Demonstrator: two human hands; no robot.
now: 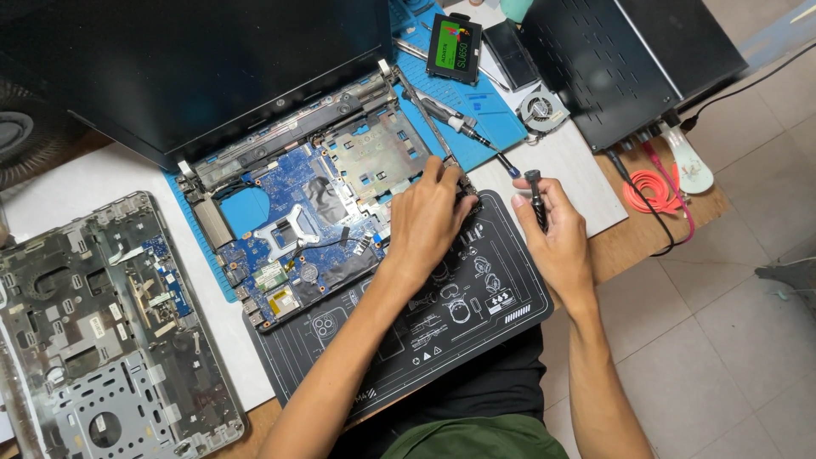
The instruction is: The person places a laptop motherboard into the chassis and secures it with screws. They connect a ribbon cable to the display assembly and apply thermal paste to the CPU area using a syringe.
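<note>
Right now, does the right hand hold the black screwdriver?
Yes, the right hand closes its grip around the slim black screwdriver, upright beside the opened laptop base.

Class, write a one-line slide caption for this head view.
Left hand steadies an opened laptop; right hand holds a black screwdriver.

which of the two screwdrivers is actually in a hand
The black screwdriver, gripped upright in the right hand. The other screwdriver, silver-handled with a blue tip, lies loose across the blue mat, untouched.
</note>
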